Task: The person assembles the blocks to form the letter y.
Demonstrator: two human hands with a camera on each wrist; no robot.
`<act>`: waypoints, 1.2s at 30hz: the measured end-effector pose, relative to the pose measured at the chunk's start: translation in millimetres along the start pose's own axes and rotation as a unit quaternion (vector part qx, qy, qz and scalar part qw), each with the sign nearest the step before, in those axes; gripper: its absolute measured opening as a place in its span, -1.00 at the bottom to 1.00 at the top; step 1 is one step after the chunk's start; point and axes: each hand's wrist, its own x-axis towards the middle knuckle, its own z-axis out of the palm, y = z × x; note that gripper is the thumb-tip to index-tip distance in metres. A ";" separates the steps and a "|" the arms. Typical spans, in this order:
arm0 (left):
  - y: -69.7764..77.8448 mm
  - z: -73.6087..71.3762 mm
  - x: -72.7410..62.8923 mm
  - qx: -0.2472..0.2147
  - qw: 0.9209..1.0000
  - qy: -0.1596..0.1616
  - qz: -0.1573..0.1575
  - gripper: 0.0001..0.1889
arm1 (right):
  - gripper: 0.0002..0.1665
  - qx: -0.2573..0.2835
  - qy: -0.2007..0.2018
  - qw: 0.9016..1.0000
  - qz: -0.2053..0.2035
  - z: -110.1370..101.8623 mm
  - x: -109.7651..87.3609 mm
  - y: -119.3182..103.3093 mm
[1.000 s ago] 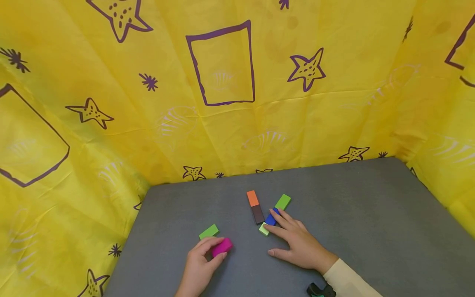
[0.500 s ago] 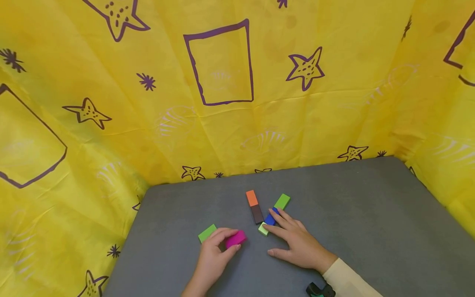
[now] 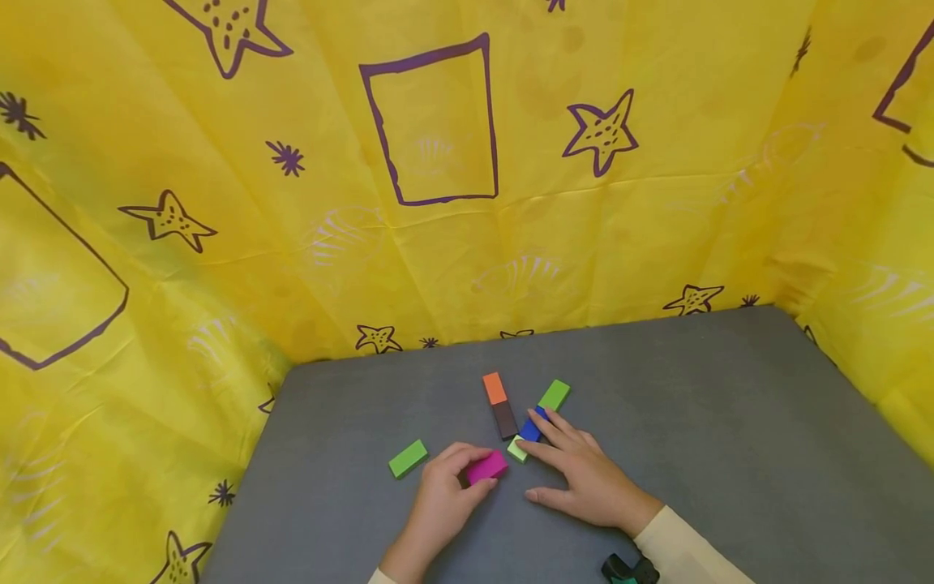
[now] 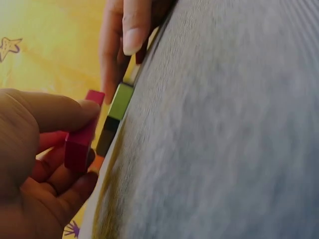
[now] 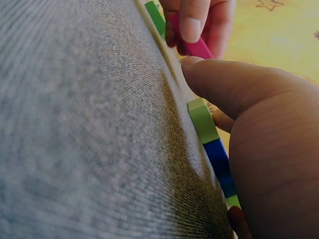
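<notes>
Between its thumb and fingers my left hand [image 3: 443, 491] pinches a magenta block [image 3: 487, 467], just left of a short row of blocks; the left wrist view shows it tilted above the table. My right hand [image 3: 584, 478] lies spread, fingertips on the blue block [image 3: 530, 432] and at the light green block [image 3: 515, 450], thumb apart. These two line up slantwise with a green block [image 3: 555, 394]. An orange block [image 3: 494, 388] and a dark brown block [image 3: 504, 421] form a second line that meets the first near the light green one.
Another green block [image 3: 408, 459] lies alone to the left of my left hand. The dark grey table [image 3: 693, 389] is bordered by a yellow curtain [image 3: 438, 268] with starfish prints. A black strap-like device [image 3: 629, 569] sits below my right wrist.
My left hand has carried the magenta block rightward and slightly away from me, towards the light green block, uncovering the lone green block. My right hand stays in place.
</notes>
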 end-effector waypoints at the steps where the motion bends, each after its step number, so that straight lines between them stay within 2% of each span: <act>1: -0.5 2.1 0.2 0.005 1.000 -0.002 -0.003 -0.64 | -0.18 0.000 0.000 1.000 -0.001 0.2 0.0 0.1; 5: -0.7 10.1 0.1 0.031 0.999 -0.006 -0.006 -0.63 | -0.18 -0.001 0.005 1.000 -0.007 0.9 0.1 -0.1; 12: -0.5 18.5 -1.1 0.094 0.995 -0.022 0.015 -0.55 | -0.18 0.000 0.007 1.000 -0.009 1.4 0.2 1.6; 14: -3.2 15.1 -1.2 0.076 0.996 -0.039 0.008 -0.49 | -0.19 -0.003 0.007 1.000 -0.009 1.5 0.3 2.2; 17: -8.5 4.7 -0.9 0.007 0.997 -0.075 0.000 -0.44 | -0.18 -0.006 0.005 1.000 -0.009 1.6 0.6 2.4; 20: -14.7 -6.7 -0.8 -0.060 0.992 -0.112 -0.005 -0.34 | -0.18 -0.005 0.005 1.000 -0.008 1.5 0.4 2.1; 22: -18.5 -12.0 -0.9 -0.081 0.988 -0.129 -0.008 -0.27 | -0.17 -0.003 0.004 1.000 -0.007 1.5 0.0 1.8; 26: -22.2 -15.4 -0.8 -0.083 0.987 -0.140 -0.016 -0.26 | -0.17 -0.001 0.002 1.000 -0.005 1.8 -0.3 1.9; 36: -23.2 -10.6 -2.0 -0.087 0.989 -0.119 0.004 -0.36 | -0.17 -0.001 0.001 1.000 -0.005 1.8 0.1 2.9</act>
